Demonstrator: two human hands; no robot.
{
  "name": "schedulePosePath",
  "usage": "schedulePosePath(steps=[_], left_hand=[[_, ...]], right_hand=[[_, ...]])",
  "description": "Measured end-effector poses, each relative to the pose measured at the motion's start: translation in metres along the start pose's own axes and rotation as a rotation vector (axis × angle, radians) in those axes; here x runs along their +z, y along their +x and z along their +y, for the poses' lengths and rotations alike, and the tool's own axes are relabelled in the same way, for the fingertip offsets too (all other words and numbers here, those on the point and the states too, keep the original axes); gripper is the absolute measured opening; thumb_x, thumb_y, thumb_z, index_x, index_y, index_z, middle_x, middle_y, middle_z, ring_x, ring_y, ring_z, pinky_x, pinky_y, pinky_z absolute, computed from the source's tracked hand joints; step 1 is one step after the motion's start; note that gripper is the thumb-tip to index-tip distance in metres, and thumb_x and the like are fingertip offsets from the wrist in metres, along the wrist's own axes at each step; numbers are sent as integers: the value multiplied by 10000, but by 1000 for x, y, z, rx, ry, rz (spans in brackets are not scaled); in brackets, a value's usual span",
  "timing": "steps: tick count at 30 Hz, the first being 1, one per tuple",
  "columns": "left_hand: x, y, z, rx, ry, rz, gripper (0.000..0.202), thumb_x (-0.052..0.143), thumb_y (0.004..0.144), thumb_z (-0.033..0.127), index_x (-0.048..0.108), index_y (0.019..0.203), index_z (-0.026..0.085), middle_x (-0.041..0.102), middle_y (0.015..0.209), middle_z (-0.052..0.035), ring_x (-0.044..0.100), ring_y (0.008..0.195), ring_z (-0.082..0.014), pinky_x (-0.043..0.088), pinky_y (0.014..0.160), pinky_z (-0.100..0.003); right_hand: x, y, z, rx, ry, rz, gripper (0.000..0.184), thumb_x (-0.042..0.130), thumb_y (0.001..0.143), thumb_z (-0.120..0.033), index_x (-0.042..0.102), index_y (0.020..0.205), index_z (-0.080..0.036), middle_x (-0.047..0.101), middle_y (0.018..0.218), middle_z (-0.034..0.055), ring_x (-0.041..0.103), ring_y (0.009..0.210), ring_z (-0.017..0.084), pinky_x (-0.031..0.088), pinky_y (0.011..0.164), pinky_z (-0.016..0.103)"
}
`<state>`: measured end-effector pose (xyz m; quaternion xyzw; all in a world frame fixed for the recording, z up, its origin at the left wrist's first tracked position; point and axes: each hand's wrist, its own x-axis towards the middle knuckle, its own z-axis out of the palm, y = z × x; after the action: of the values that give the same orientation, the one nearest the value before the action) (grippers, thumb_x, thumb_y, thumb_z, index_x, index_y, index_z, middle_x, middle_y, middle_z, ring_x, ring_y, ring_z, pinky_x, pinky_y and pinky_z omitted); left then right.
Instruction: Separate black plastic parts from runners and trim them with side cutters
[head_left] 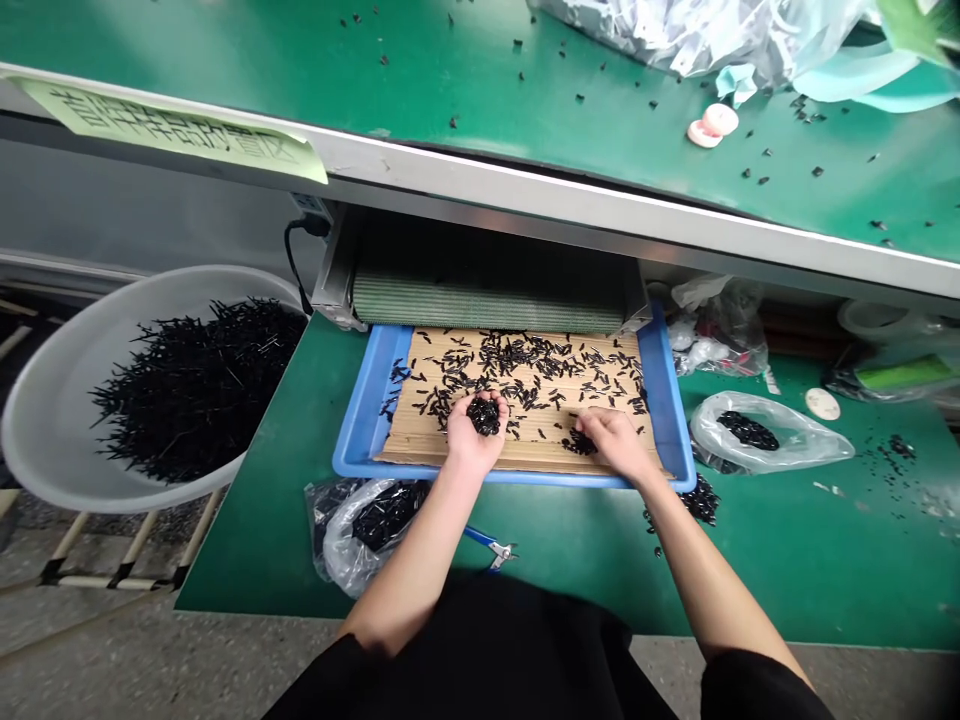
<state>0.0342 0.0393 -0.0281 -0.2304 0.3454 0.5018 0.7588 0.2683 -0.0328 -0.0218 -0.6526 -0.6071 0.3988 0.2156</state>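
Observation:
My left hand [471, 440] is palm up, its fingers curled around a heap of small black plastic parts [484, 417]. It is above the front of a blue tray [679, 425] lined with corrugated cardboard [420, 445]. To its right, my right hand [611, 437] is turned down with fingers bent together at a little pile of black parts [579, 443]. Whatever its fingertips pinch, if anything, is hidden. Many more black pieces [517, 355] lie scattered over the cardboard, densest toward the back under the green conveyor belt [487, 300].
A large white tub [45, 430] of black sprue-like pieces stands left. Plastic bags of black parts, one bag [352, 560] at front left and another bag [814, 440] at right, flank the tray. Blue-handled cutters [491, 545] lie in front. A metal-edged shelf [480, 195] crosses above.

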Motion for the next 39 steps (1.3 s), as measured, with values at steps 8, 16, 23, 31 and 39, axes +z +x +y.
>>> schedulePosePath(steps=[8,16,23,31,39], left_hand=[[3,-3,1,15,14,27,200,575,966,322,613,995,128,628,899,-23,618,748,-115,544,626,-250],[2,-2,1,21,1,33,199,573,967,322,611,988,128,626,895,-22,616,745,-115,542,623,-249],[4,-1,-1,14,11,29,193,570,968,315,610,965,126,623,882,-19,616,744,-114,542,623,-247],[3,-3,0,25,12,19,183,574,966,301,611,933,124,621,855,-14,619,742,-114,544,627,-249],[2,-1,0,32,10,13,192,575,966,315,611,966,126,624,882,-19,617,743,-114,543,624,-247]], right_hand=[[23,20,4,10,-237,-66,179,518,897,-320,567,988,-174,549,615,43,597,705,262,422,835,426],[-12,12,9,-42,227,18,445,44,995,-407,426,839,-239,335,584,-60,249,409,125,282,403,230],[-16,0,11,-24,-200,-44,331,424,995,-442,639,992,-190,621,677,30,559,585,167,418,612,267],[-9,1,-12,-93,-941,-362,327,327,1038,-260,478,1301,-137,715,817,146,708,790,293,475,741,342],[-4,7,-8,-92,-826,-377,303,348,960,-83,505,1218,-98,705,866,181,692,797,302,476,766,389]])
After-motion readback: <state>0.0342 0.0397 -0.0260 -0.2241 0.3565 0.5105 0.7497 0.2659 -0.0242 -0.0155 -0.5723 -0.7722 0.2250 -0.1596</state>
